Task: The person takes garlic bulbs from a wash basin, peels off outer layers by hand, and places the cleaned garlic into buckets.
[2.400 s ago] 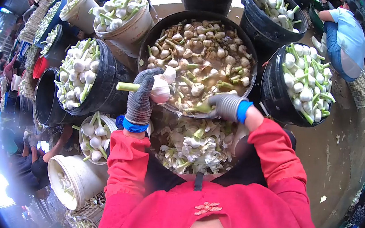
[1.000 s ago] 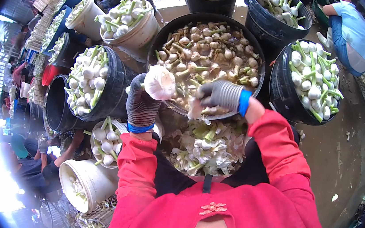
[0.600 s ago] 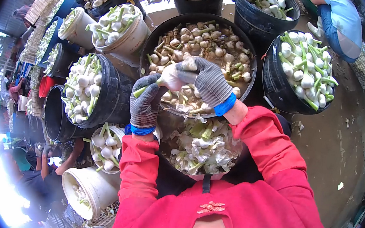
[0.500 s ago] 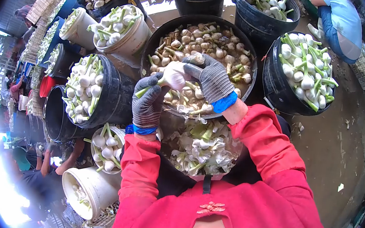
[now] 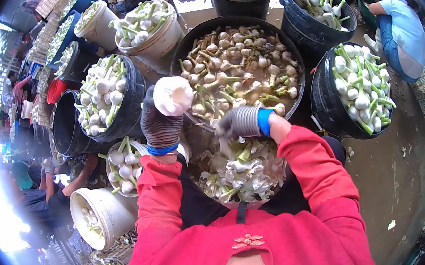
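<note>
Gloved in grey, my left hand (image 5: pixel 160 127) is closed round a large white garlic bulb (image 5: pixel 173 96), held left of the round black tub (image 5: pixel 301 92). Garlic with stems (image 5: pixel 242 50) lies in brown water inside that tub. My right hand (image 5: pixel 240 122), also gloved, is at the tub's near rim with its fingers drawn together and pointing down. Something pale and blurred is at its fingertips, too smeared to name. Just below it is a heap of white and green peelings (image 5: pixel 242 172) between my legs.
Black buckets of garlic stand at the left (image 5: pixel 130 98) and right (image 5: pixel 321 105). A white bucket (image 5: pixel 115 215) lies tilted at lower left. A person in light blue (image 5: pixel 406 36) crouches at upper right; other people are at far left.
My right hand has moved away from the bulb, down and toward me to the peelings. My left hand has shifted slightly left, and the bulb in it is turned, its stem no longer visible.
</note>
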Available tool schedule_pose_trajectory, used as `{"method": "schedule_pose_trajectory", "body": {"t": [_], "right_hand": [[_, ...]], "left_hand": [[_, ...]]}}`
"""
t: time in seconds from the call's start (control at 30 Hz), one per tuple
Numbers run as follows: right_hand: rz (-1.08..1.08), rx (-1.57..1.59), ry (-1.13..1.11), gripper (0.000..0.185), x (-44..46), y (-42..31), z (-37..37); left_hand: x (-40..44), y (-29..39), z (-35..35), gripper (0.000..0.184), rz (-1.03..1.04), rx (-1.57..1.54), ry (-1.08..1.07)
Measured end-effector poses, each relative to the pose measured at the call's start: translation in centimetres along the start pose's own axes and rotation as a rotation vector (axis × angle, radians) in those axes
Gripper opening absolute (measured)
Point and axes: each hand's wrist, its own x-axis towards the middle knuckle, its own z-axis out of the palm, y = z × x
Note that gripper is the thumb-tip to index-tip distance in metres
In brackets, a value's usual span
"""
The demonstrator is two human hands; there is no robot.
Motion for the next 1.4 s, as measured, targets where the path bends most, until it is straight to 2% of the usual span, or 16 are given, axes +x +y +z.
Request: {"method": "schedule_pose_trajectory", "body": {"t": [0.1, 0.23, 0.4, 0.43, 0.5, 0.53, 0.6, 0.7, 0.8, 0.83, 0.97, 1.03, 1.07, 1.2, 1.33, 1.4], "right_hand": [[0.076, -0.464, -0.34, 0.036, 1.0, -1.0, 1.3], [0.268, -0.654, 0.069, 0.034, 3.4, 3.7, 1.0], [0.195, -0.53, 0.127, 0.069, 8.4, 10.2, 3.6], [0.266, -0.461, 0.091, 0.086, 9.0, 10.0, 4.0], [0.347, -0.318, 0.084, 0.091, 10.4, 10.5, 5.7], [0.346, -0.4, 0.099, 0.086, 11.1, 11.8, 7.1], [0.353, -0.425, 0.057, 0.068, 10.4, 9.4, 7.5], [0.371, -0.598, 0.092, 0.033, 10.3, 9.3, 8.9], [0.307, -0.589, 0.251, 0.025, 9.2, 10.5, 10.0], [0.303, -0.555, 0.267, 0.022, 8.7, 11.0, 10.1], [0.262, -0.559, 0.464, 0.019, 6.5, 11.4, 9.9], [0.318, -0.505, 0.594, 0.022, 5.4, 11.0, 9.3], [0.315, -0.502, 0.635, 0.023, 4.7, 11.2, 8.8], [0.438, -0.417, 0.632, 0.021, 2.9, 11.4, 6.1], [0.276, 0.392, 0.866, 0.011, 2.2, 9.3, 6.1], [0.229, 0.615, 0.902, 0.013, 2.0, 6.2, 9.0]], "left_hand": [[0.2, 1.9, -0.1, 0.042, 0.071, -0.017, 0.103], [-0.5, 6.8, -0.9, 0.04, 0.288, -0.016, 0.306], [-6.4, 14.7, -3.7, 0.039, 0.678, 0.158, 0.769], [-9.4, 16.9, -6.1, 0.038, 0.619, 1.195, 0.762], [-15.9, 20.3, -9.8, 0.038, 0.56, 1.383, 0.8], [-19.2, 22.0, -11.7, 0.038, 0.531, 1.476, 0.817], [-23.4, 22.6, -10.5, 0.043, 0.669, 0.732, 0.936], [-26.2, 23.3, -10.2, 0.035, 0.93, 0.768, 1.1], [-27.1, 24.4, -12.9, 0.03, 0.899, 0.988, 1.248], [-26.5, 24.8, -12.9, 0.026, 0.769, 1.421, 1.334], [-24.2, 22.0, -17.9, 0.025, 0.872, 1.992, 1.09], [-22.9, 21.4, -19.4, 0.031, 0.458, 2.375, 0.837], [-21.5, 19.9, -19.8, 0.038, -0.348, 2.204, 1.035], [-23.3, 18.7, -21.7, 0.043, -0.191, 2.231, 0.888], [-27.1, 19.6, -22.2, 0.046, 0.282, 1.945, 0.913], [-27.9, 19.5, -22.0, 0.043, 0.019, 1.903, 1.081]]}}
